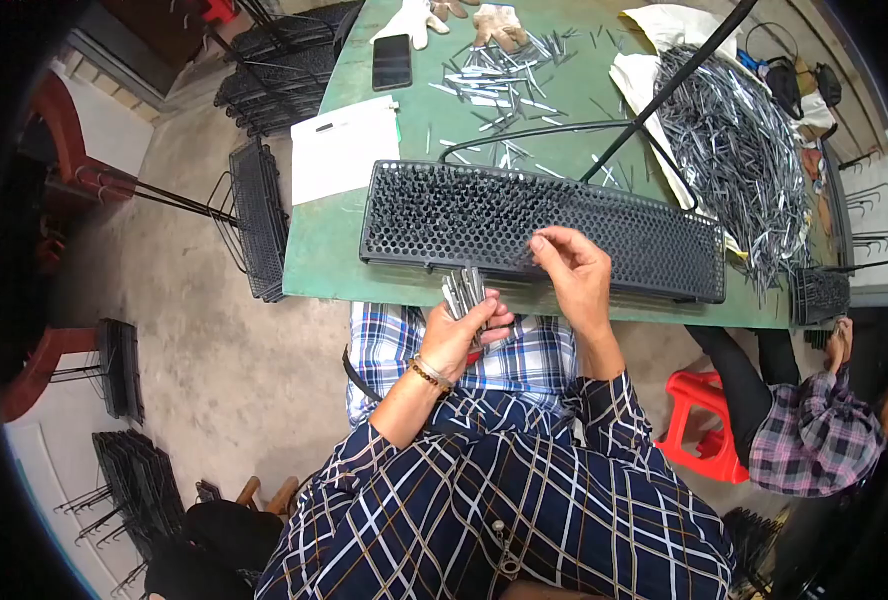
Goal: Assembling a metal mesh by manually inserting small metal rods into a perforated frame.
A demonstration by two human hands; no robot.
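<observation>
A bundle of slim grey metal pins (466, 290) stands upright in my left hand (454, 330), with the fingers and thumb wrapped round it just off the table's near edge. My right hand (579, 275) is over the front of a long black perforated rack (654, 235), its thumb and forefinger pinched together; whether a pin is between them I cannot make out. Many holes in the left half of the rack have dark pieces standing in them. The right half shows plain holes. A black rod frame (619, 135) rises from the rack's far side.
The rack lies on a green table (329, 265). Beyond it are loose pins (489, 85), gloves (499, 25), a phone (392, 62) and white paper (344, 150). A large pin heap (734, 150) fills a sack at right. A co-worker (814, 440) sits near a red stool (699, 425).
</observation>
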